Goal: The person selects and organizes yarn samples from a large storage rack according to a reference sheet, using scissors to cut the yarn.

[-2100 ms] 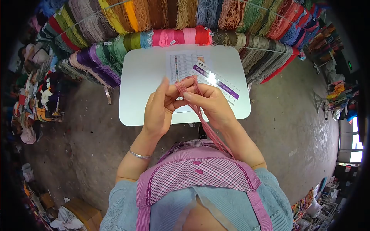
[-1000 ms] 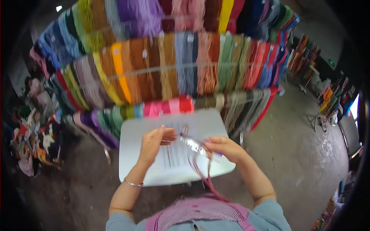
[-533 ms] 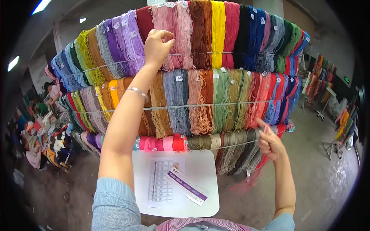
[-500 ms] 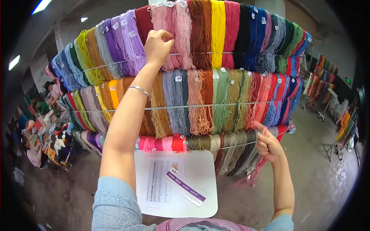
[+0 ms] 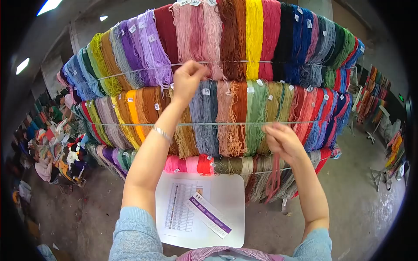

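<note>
My left hand [image 5: 188,81] is closed in a pinch before the lower end of the pink thread skeins [image 5: 198,35] on the upper row. Whatever its fingertips hold is too fine to make out. A bundle of dusty-pink thread [image 5: 273,180] dangles from my right hand [image 5: 284,141], whose fingers are closed on it. This hand is in front of the middle row, by the green skeins [image 5: 257,104]. Below both hands lies a white board [image 5: 235,191] with a printed chart [image 5: 180,206] and a purple-and-white card [image 5: 211,216] on it.
Rows of coloured skeins with small number tags hang on a curved rack, held by thin metal bars [image 5: 235,124]. Heaps of cloth or yarn [image 5: 65,152] and people are at the left. More thread racks [image 5: 374,93] stand at the right.
My left hand has moved down along the pink skeins, still pinched. My right hand has moved left and up, carrying the dusty-pink thread. The view has shifted slightly.
</note>
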`<state>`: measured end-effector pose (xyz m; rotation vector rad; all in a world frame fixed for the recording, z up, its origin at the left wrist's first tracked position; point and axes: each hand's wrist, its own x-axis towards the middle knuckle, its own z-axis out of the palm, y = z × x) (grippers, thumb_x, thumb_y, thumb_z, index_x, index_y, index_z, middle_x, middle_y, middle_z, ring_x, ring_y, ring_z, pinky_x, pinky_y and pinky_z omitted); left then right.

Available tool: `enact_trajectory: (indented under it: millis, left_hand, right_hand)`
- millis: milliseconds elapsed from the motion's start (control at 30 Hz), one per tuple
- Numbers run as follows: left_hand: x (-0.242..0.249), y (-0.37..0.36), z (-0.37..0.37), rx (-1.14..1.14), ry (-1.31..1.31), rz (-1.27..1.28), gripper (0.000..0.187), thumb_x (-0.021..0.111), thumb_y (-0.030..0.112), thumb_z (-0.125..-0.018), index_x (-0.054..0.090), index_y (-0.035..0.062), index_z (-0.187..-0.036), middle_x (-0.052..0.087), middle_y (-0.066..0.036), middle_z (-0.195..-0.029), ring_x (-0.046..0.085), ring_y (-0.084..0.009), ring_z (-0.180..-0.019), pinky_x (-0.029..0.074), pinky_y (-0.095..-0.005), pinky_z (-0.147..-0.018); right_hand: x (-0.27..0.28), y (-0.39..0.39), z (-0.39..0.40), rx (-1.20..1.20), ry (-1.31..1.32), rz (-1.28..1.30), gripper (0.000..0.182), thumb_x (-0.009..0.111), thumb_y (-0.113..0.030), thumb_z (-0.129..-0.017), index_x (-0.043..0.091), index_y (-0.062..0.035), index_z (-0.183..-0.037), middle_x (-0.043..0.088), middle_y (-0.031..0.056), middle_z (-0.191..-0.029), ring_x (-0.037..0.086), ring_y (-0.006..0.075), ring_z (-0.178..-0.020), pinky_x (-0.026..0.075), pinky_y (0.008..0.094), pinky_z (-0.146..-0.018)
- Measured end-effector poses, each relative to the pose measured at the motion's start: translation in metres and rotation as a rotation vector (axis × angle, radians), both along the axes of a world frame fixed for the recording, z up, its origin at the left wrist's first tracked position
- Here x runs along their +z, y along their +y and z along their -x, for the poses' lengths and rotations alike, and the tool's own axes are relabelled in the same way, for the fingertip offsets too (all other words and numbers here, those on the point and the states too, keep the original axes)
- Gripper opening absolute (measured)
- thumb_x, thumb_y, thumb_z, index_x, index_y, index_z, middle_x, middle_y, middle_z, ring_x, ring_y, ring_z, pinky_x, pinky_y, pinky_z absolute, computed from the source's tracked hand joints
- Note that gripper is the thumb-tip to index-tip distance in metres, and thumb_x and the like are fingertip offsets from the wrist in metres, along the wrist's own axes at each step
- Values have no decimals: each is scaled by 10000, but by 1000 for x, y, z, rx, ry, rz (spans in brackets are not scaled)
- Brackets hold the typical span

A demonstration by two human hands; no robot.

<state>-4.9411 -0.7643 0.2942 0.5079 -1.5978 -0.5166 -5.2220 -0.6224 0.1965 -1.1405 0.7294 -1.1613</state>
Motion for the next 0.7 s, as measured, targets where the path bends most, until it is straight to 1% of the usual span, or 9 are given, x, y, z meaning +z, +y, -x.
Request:
enact_trajectory:
  millis: [67,100,233,267,333,400,467,533,700]
  left_hand:
    - [-7,36,9,6,-154,-13,71,601,50,-850,596,26,-783,620,-17,-703,562,-76,-643,453,-229,-585]
    - [-16,43,11,83,-337,165,57,611,43,-823,579,11,-788,617,-63,-702,577,-124,-636,461,-257,-587]
    - [-47,72,30,-147,-743,225,90,652,131,-785,636,52,-824,613,-156,-726,627,-316,-690,494,-380,-615]
    - [-45,76,29,-126,-831,169,121,666,161,-779,654,43,-802,619,-145,-707,641,-277,-672,493,-371,-604]
    - [-24,50,23,-105,-463,239,155,671,185,-775,657,31,-763,633,-127,-695,635,-233,-634,485,-352,-579]
    - [22,18,10,260,-146,76,254,667,236,-815,607,-8,-776,613,-85,-743,589,-155,-599,495,-332,-580]
    - [45,-28,-4,786,-200,311,393,724,355,-743,621,-22,-790,634,-122,-738,609,-253,-635,476,-355,-613]
    - [51,-50,-4,828,-286,151,408,755,360,-697,668,-22,-813,657,-136,-723,620,-263,-648,477,-355,-615]
    - [45,-53,-2,440,-108,-3,123,693,132,-793,696,9,-806,644,-34,-660,575,-61,-594,430,-207,-553]
  right_hand:
    - [39,-23,-38,-135,49,148,272,567,-187,-910,537,14,-1091,592,33,-851,574,98,-744,483,213,-640]
    - [52,-48,-50,-97,-33,222,348,581,-198,-904,515,43,-1145,591,122,-1089,589,173,-982,477,290,-886]
    - [129,-100,-96,74,-198,286,303,575,-199,-914,531,21,-1118,610,73,-925,561,116,-759,481,236,-707]
    - [136,-109,-97,91,-187,310,245,559,-179,-923,554,10,-1079,607,55,-866,542,96,-706,468,214,-634]
    - [142,-103,-92,93,-210,379,159,535,-140,-931,595,-7,-996,547,3,-732,442,50,-604,358,180,-516]
    - [134,-87,-81,20,-187,450,158,527,-143,-933,604,-11,-970,482,-26,-675,372,40,-562,286,173,-500]
    - [121,-80,-69,-32,-122,454,164,520,-155,-936,605,-15,-953,445,-36,-647,351,36,-553,255,174,-495]
    - [114,-62,-61,-65,-47,438,161,518,-158,-930,597,-18,-939,421,-42,-621,332,28,-533,243,185,-483]
    - [37,1,15,-153,195,203,157,551,-204,-902,541,-60,-841,419,-59,-555,355,30,-456,250,210,-423]
